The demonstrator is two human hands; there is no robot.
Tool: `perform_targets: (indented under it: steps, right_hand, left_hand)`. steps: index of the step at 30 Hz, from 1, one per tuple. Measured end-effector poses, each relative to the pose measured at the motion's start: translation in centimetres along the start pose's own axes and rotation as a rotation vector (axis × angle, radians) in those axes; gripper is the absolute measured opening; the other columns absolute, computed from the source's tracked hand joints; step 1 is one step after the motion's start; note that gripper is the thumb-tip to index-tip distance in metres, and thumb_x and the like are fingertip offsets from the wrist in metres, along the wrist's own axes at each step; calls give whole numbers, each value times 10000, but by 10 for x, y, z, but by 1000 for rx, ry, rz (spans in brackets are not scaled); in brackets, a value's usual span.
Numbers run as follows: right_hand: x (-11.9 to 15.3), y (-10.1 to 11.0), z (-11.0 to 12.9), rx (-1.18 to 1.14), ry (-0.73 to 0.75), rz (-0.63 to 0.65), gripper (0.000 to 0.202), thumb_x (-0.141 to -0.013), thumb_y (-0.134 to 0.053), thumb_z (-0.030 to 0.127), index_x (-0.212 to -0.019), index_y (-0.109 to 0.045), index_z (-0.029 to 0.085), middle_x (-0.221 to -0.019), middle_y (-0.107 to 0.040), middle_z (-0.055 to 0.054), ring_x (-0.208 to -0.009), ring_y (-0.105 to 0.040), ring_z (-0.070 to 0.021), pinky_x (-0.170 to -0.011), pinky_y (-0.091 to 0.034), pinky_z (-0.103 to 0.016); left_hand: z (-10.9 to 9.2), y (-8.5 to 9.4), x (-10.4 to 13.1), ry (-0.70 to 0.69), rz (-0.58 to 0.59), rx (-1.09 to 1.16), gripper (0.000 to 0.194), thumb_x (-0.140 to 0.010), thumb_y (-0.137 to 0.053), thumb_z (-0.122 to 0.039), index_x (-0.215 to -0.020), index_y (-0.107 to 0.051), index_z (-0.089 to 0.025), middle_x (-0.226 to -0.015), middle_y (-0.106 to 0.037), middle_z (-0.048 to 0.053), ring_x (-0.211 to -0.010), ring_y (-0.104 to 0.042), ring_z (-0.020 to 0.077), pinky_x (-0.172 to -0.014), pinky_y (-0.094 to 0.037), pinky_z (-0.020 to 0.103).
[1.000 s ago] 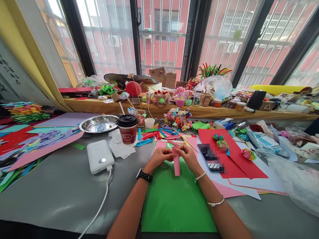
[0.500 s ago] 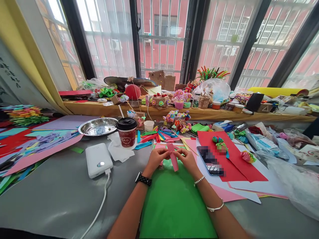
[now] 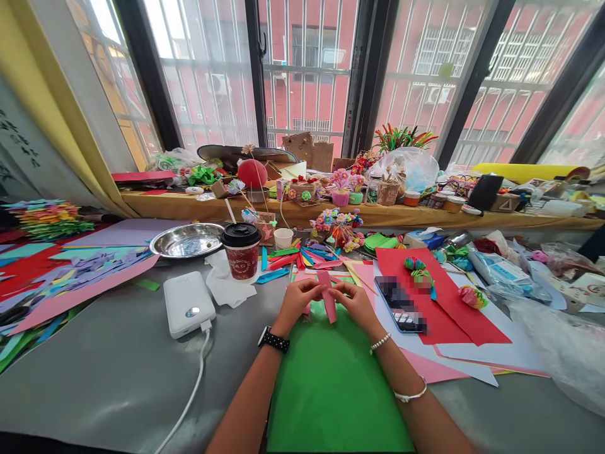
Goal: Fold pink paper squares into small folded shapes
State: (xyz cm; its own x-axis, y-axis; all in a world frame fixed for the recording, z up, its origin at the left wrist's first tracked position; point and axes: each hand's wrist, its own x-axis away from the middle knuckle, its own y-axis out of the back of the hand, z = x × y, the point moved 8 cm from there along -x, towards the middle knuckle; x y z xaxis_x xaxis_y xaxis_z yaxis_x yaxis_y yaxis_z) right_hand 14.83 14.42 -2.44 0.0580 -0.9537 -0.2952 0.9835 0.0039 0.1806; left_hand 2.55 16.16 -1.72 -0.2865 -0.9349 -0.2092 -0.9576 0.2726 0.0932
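Observation:
Between my two hands is a pink paper strip (image 3: 329,308), held upright and slightly tilted over the green sheet (image 3: 338,391). My left hand (image 3: 299,304) pinches its left edge with thumb and forefinger. From the other side, my right hand (image 3: 355,304) pinches the right edge, its fingertips close to those of the left. The strip's lower end hangs free below the fingers. Other pink paper pieces (image 3: 307,309) lie just behind and beneath my left fingers, partly hidden. Whether the strip is folded I cannot tell.
Left of my hands are a white power bank (image 3: 189,304) with a cable, a lidded coffee cup (image 3: 242,255) and a steel plate (image 3: 186,241). On the right, a phone (image 3: 401,304) lies beside red paper (image 3: 466,309). Folded coloured strips (image 3: 307,257) lie beyond my hands.
Both hands stay pinched on the pink paper strip with hardly any movement. The whole view has shifted by a few pixels.

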Motion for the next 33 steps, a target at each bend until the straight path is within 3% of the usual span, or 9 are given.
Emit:
perform_targets:
  steps: [12,20,33]
  right_hand:
    - [-1,0,-7,-100,-82,7,286,-601,-594,428,-641,-588,144,-627,-592,-18,-582,-533,-139,-566,-429,-266]
    - [-1,-6,-7,-37,-70,76,289,-620,-573,426,-679,-619,148,-638,-603,-17,-579,-533,-133,-567,-422,-263]
    - [-2,-1,-12,-11,-76,21,295,-600,-587,430,-614,-616,137,-549,-566,7,-492,-461,-97,-469,-336,-221]
  left_hand:
    - [-1,-2,1,25,6,-3,304,-580,-601,-421,-628,-609,-121,-554,-588,12,-531,-551,119,-525,-456,222]
    - [7,5,-2,56,-73,83,354,-571,-593,-458,-661,-600,-117,-587,-609,25,-543,-571,130,-548,-479,248]
    - [-1,-3,1,40,16,39,320,-562,-614,-430,-620,-607,-116,-557,-582,16,-541,-545,116,-552,-464,231]
